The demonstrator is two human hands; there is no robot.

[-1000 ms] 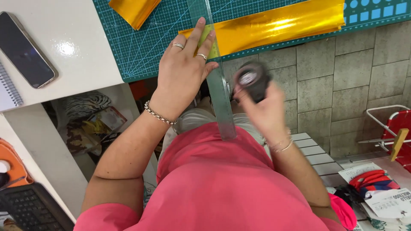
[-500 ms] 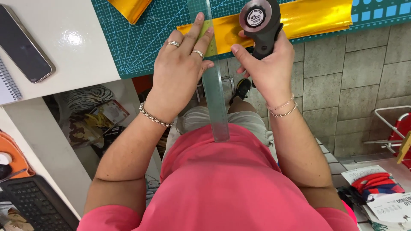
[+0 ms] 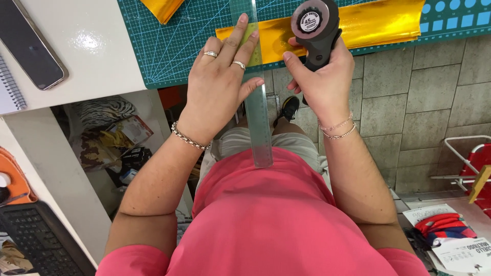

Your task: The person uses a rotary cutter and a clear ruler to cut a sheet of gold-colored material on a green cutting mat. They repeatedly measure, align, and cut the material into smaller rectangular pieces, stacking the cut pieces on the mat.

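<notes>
Left hand (image 3: 220, 87): laid flat, fingers spread, pressed on the clear ruler (image 3: 257, 102); nothing is gripped
Right hand (image 3: 321, 82): closed around the rotary cutter (image 3: 313, 28), at 3 o'clock of the ruler
Gold foil strip (image 3: 358, 25): on the green cutting mat (image 3: 174, 46), crossed by the ruler; the cutter is held just over it, at 12 o'clock of the right hand

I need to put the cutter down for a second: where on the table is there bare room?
Bare white tabletop lies between the phone and the green cutting mat. The mat's lower left corner is bare too. Around the gold foil, ruler and left hand it is crowded.
</notes>
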